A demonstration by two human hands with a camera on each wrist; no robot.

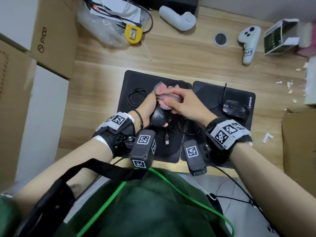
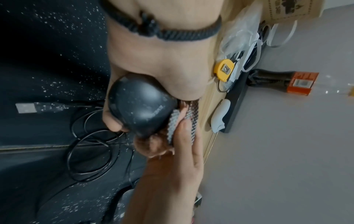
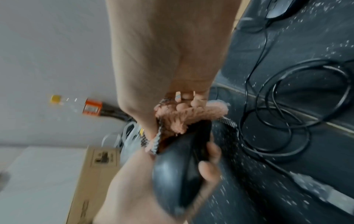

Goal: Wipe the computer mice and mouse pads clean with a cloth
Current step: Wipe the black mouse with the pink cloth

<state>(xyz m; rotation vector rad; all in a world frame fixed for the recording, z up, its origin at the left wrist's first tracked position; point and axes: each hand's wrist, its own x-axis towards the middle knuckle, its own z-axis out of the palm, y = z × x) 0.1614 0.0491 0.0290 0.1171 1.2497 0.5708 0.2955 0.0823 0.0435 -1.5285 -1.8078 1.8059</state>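
Note:
My left hand grips a black mouse and holds it above the left black mouse pad. The mouse shows white specks on its shell. My right hand holds a pink cloth with a checkered mesh side bunched in its fingers and presses it on the front of that mouse. The cloth covers the mouse's buttons. A second black mouse lies on the right Lenovo pad. Both pads are dusted with white specks.
The held mouse's cable coils on the left pad, its USB plug near the front edge. Cardboard boxes stand left. Behind the pads lie a yellow tape measure, two white controllers and a torn box.

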